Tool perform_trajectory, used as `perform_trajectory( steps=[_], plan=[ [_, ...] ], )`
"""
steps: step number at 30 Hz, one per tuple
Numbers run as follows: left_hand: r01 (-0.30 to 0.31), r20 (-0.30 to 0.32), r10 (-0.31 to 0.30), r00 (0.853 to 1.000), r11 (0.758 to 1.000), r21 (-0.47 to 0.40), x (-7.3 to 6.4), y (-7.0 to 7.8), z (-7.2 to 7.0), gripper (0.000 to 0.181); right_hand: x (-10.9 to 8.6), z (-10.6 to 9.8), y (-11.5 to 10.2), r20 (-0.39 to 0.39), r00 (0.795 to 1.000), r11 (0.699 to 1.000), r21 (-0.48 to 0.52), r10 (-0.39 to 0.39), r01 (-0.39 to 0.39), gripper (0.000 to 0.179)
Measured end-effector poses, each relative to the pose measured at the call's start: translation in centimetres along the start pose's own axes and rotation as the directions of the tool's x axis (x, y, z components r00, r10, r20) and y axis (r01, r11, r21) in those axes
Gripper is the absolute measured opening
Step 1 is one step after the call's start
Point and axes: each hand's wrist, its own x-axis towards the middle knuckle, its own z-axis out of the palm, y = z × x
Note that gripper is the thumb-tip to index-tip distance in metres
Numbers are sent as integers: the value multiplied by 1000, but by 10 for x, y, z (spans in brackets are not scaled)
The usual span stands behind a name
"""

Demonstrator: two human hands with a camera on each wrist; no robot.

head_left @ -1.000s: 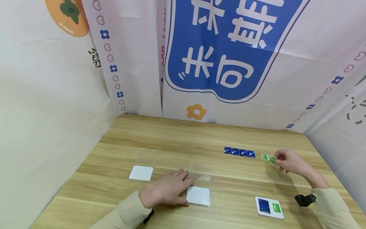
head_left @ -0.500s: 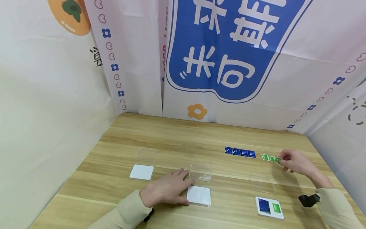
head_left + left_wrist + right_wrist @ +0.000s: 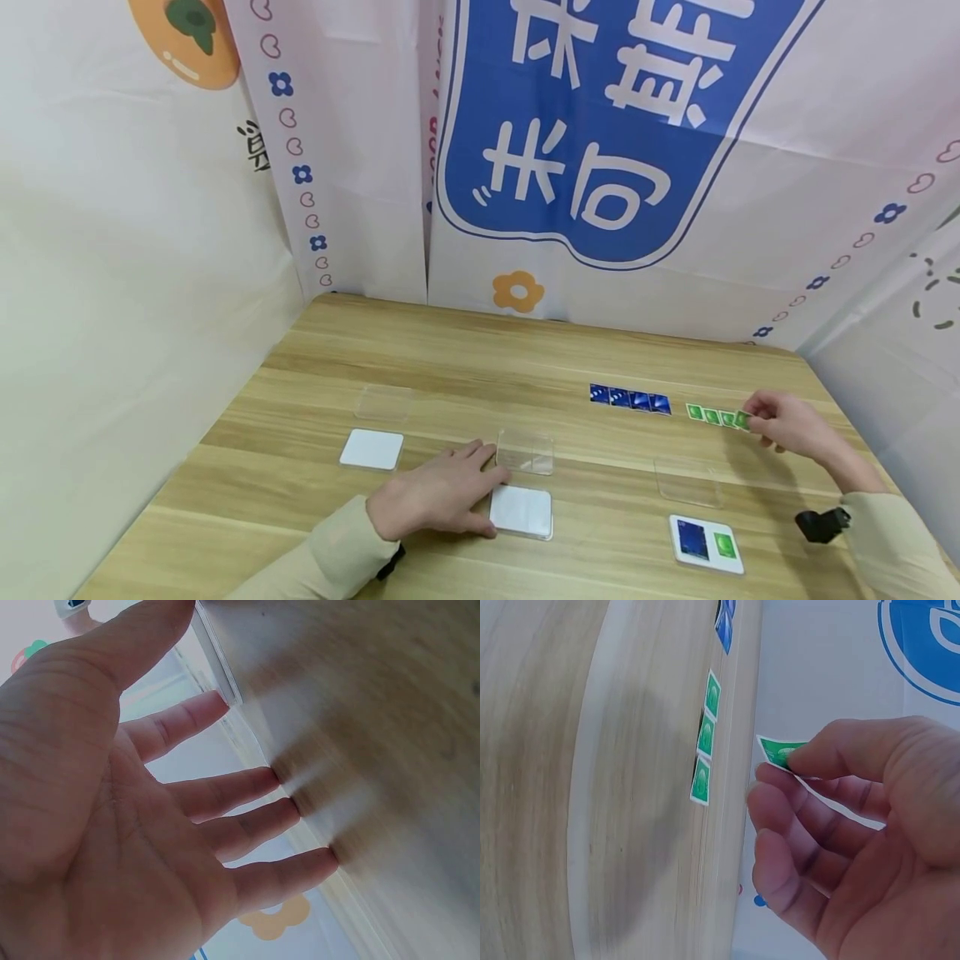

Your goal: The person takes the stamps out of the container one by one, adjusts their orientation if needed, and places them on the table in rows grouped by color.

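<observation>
My right hand (image 3: 791, 427) pinches a small green stamp (image 3: 777, 752) with a white border between thumb and index finger, its other fingers curled below. Beside it, three matching green stamps (image 3: 705, 736) lie in a row on the table. Further left in the head view is a row of several blue stamps (image 3: 630, 399). My left hand (image 3: 442, 493) rests on the table with spread fingers, its fingertips touching the wood in the left wrist view. It lies next to a white card stack (image 3: 521, 512) and a clear plastic cover (image 3: 525, 452), and holds nothing.
At the front right lies a white card (image 3: 706, 544) bearing one blue and one green stamp, with a clear cover (image 3: 687, 482) behind it. Another white card (image 3: 371, 449) and clear cover (image 3: 383, 402) lie at left. Printed curtains (image 3: 360, 150) enclose the wooden table (image 3: 450, 350).
My right hand has moved right along the row, setting down green stamps; three now lie there and another is in its fingers. My left hand has stayed in place.
</observation>
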Motion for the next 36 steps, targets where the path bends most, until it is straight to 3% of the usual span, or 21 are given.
perform_trajectory(
  steps=[9, 36],
  plan=[
    [6, -4, -6, 1000, 1000, -2, 0, 0, 1, 60, 1, -4, 4, -17, 1000, 1000, -10, 10, -11, 24],
    [2, -20, -1, 1000, 1000, 9, -1, 0, 2, 58, 12, -7, 24, 3, 999, 999, -3, 34, -34, 18]
  ],
)
